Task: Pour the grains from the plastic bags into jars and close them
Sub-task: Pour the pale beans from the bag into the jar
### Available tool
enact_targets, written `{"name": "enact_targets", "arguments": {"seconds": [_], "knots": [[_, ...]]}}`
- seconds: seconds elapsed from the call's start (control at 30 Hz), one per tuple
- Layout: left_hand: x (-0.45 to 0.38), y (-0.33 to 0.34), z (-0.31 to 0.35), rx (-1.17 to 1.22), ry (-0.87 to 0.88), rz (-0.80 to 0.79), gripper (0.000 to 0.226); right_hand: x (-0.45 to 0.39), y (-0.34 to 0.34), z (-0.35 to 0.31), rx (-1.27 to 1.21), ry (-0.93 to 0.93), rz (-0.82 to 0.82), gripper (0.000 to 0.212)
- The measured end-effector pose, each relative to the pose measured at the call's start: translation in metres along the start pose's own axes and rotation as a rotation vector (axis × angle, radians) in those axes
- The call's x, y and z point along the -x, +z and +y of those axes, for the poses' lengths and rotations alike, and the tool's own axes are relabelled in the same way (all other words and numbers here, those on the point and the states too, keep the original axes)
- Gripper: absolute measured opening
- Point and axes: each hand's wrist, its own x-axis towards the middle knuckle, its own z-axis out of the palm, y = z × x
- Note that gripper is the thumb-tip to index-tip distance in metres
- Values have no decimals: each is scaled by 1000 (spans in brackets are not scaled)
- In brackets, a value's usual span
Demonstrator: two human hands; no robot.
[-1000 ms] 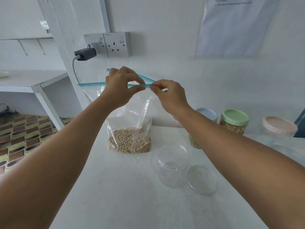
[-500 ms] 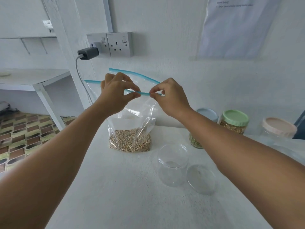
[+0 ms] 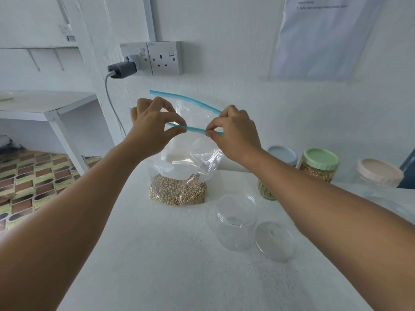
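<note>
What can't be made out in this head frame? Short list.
- Blue-lidded jar: body mostly hidden behind the right hand and its forearm.
- Wall notice: cut by the top edge, print too small to read.
- Pink-lidded jar: contents unclear, near the right edge.
- Plastic bag: left zip end hidden by the left hand.

A rough white-painted wall (image 3: 235,63) carries a grey double socket plate (image 3: 165,57) with a dark plug-in charger (image 3: 122,70). A white paper sheet (image 3: 325,37) hangs right. Left stands a white shelf (image 3: 42,104) over brown-and-green patterned floor tiles (image 3: 29,176); below lies the white worktop (image 3: 168,254).
</note>
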Motion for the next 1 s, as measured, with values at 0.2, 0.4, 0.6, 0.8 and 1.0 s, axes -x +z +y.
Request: {"name": "enact_targets", "arguments": {"seconds": [0.2,0.4,0.6,0.8,1.0], "knots": [[3,-16,-27,-38,-73,10,26,10,-5,25,19,73,-22,14],[1,-27,-49,-67,-112,20,28,21,-5,40,24,126,-48,14],[3,-19,-48,-37,-137,39,24,20,-5,35,34,107,-75,13],[10,-15,-50,34,-141,70,21,6,-11,10,-62,-149,-153,22],[20,-10,-47,147,-181,107,28,-29,-3,-30,19,-174,-560,26]]}}
